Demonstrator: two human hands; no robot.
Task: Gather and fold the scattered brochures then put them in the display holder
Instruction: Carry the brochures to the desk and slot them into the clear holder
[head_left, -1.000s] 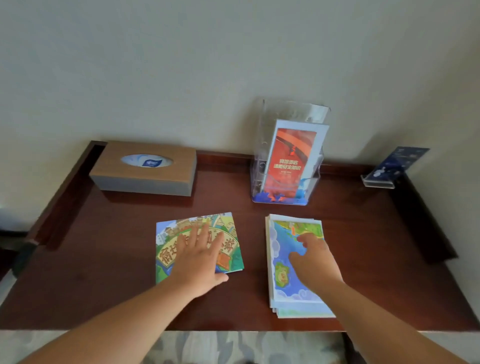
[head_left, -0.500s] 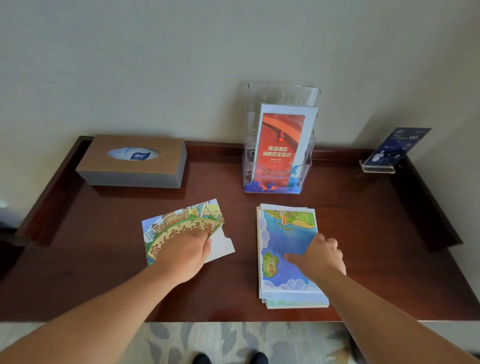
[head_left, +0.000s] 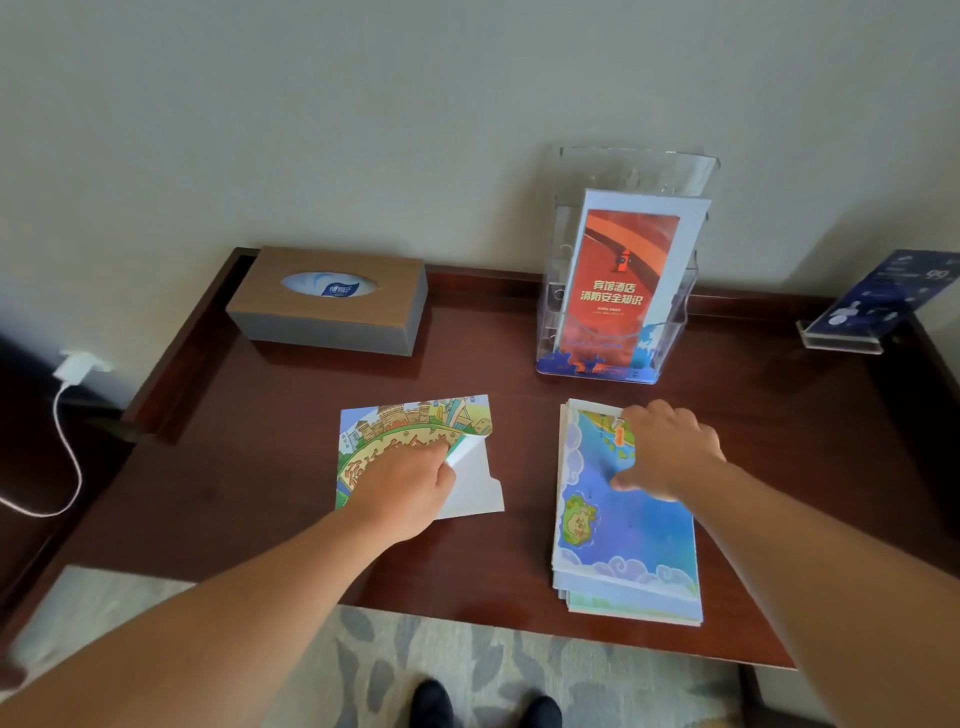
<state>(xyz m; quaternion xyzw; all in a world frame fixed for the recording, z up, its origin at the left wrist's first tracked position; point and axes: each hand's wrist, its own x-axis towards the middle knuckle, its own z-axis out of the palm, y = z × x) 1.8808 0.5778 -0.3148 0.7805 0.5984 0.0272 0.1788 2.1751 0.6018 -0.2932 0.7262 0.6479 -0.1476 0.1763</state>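
Observation:
A cartoon city brochure lies left of centre on the dark wooden table. Its right part is turned over, so the white underside shows. My left hand grips that turned-up flap with curled fingers. To the right lies a stack of blue map brochures. My right hand rests on the stack's far end, fingers bent and thumb on the top sheet. Behind the stack stands the clear display holder with a red brochure upright in it.
A brown tissue box sits at the back left. At the back right corner stands a small acrylic sign. A white charger and cable hang off the wall to the left. Carpet and shoe tips show below the table's front edge.
My left hand went from flat on the city brochure to lifting its right part, and the white underside shows more. My right hand slid up the blue stack to its far end.

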